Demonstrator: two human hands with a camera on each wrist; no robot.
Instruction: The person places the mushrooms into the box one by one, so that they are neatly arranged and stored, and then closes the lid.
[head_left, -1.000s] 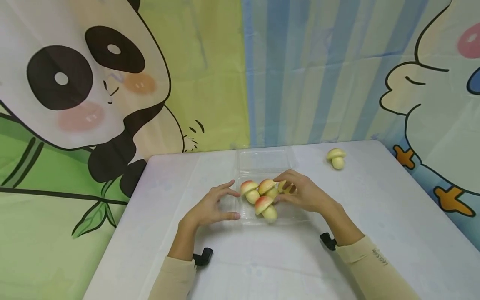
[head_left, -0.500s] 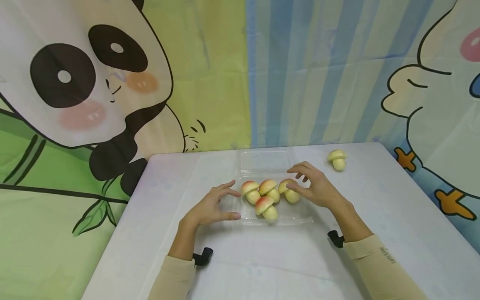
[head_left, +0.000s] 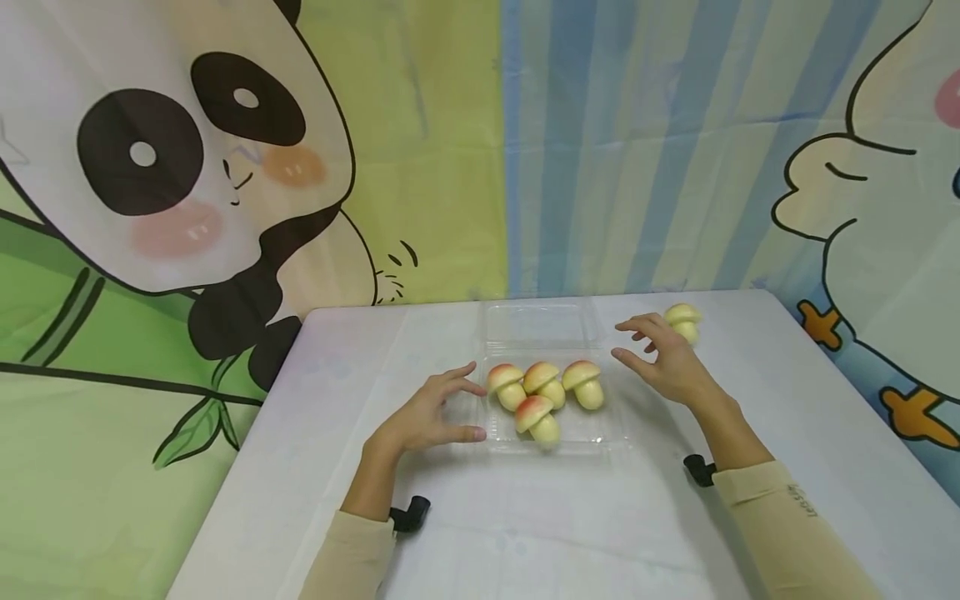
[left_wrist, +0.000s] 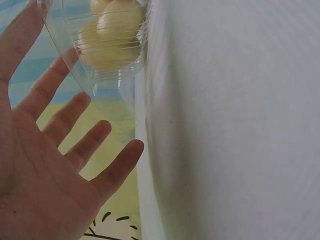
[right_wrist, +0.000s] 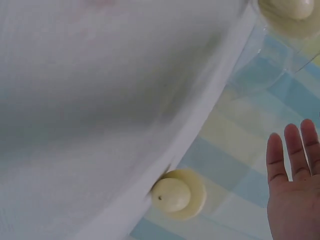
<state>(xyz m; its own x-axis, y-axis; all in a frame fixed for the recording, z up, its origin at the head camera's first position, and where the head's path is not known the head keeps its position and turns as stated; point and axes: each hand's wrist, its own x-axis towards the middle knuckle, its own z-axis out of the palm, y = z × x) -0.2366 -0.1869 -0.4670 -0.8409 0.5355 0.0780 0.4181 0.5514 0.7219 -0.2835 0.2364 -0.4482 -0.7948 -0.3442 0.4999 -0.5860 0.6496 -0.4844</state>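
Observation:
Several toy mushrooms (head_left: 537, 417) with red-and-yellow caps and pale stems lie in a clear plastic box (head_left: 592, 427). My left hand (head_left: 427, 412) rests at the box's left side, fingers spread. In the left wrist view, the left hand's fingertips (left_wrist: 72, 55) touch or nearly touch the box's clear wall (left_wrist: 65, 45). My right hand (head_left: 671, 362) hovers to the right of the box with relaxed fingers and holds nothing. Just behind it on the table, partly hidden by the hand, lies a separate pale yellow mushroom (head_left: 682, 318); its stem end (right_wrist: 172, 195) shows in the right wrist view.
The box's clear lid (head_left: 536, 323) lies folded back toward the rear of the white-covered table (head_left: 487, 517). A printed curtain (head_left: 420, 150) with cartoon animals hangs directly behind the table's back edge.
My right hand has let go of the rightmost mushroom in the box and moved right, toward the separate one. My left hand has stayed beside the box. The head view has shifted slightly.

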